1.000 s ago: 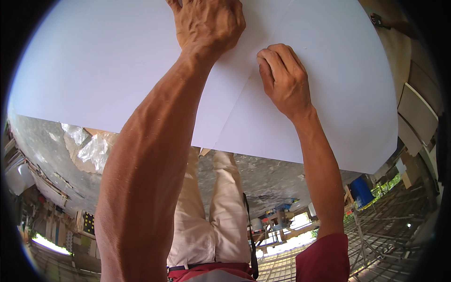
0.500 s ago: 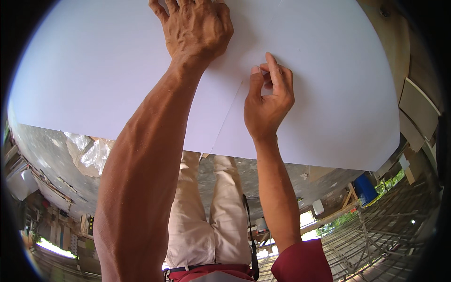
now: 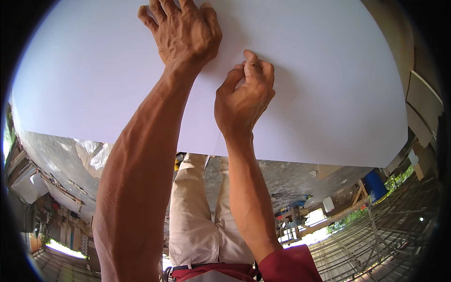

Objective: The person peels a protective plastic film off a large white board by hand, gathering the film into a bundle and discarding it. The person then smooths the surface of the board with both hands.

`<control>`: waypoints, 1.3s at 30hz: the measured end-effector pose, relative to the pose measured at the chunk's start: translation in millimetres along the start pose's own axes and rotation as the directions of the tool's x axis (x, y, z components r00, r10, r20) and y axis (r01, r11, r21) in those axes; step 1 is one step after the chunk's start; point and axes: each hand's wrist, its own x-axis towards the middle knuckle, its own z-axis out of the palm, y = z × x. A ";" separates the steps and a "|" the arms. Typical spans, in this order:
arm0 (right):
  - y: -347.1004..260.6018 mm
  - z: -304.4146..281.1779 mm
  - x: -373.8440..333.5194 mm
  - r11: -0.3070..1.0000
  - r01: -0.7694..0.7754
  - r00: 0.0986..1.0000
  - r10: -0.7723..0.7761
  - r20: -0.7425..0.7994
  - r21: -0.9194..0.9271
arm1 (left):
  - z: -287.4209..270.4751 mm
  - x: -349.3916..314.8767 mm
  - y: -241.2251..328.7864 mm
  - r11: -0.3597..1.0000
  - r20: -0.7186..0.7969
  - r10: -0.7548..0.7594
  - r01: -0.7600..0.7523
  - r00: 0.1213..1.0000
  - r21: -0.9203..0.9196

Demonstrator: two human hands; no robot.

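A large white sheet [image 3: 319, 113] with a smooth face lies under both hands. A thin straight line, a seam or a cut, runs across it from the near edge to the far side. To the left of that line my left hand [image 3: 188, 35] rests palm down on the sheet, fingers spread. My right hand [image 3: 244, 94] is over the line, its index finger stretched out along it. Its thumb and other fingers are curled together; whatever they may hold is hidden. A narrow pale strip [image 3: 206, 161] shows just below the near edge.
Below the sheet is a stained grey floor [image 3: 244, 188] with crumpled clear plastic [image 3: 98, 157] at the left. A blue barrel [image 3: 375, 185] and a metal-bar frame [image 3: 361, 235] stand at the right. Boards [image 3: 425, 89] lean beyond the right edge. My legs [image 3: 192, 225] are close to the near edge.
My right hand has moved left, onto the line, and turned so more of its back shows. My left hand has shifted slightly left and nearer, with its fingers still spread.
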 end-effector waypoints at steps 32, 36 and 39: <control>134.3 -47.1 64.3 0.903 0.102 0.966 -0.190 -0.174 -0.418 | 2.9 -43.2 17.2 0.942 0.087 0.304 -0.286 0.948 -0.178; 127.2 -48.0 60.7 0.901 0.100 0.971 -0.181 -0.156 -0.423 | -0.8 -49.5 17.4 0.953 0.086 0.264 -0.246 0.961 -0.178; 122.6 -49.5 58.7 0.904 0.085 0.976 -0.161 -0.148 -0.419 | -2.8 -52.4 14.9 0.956 0.083 0.245 -0.227 0.966 -0.186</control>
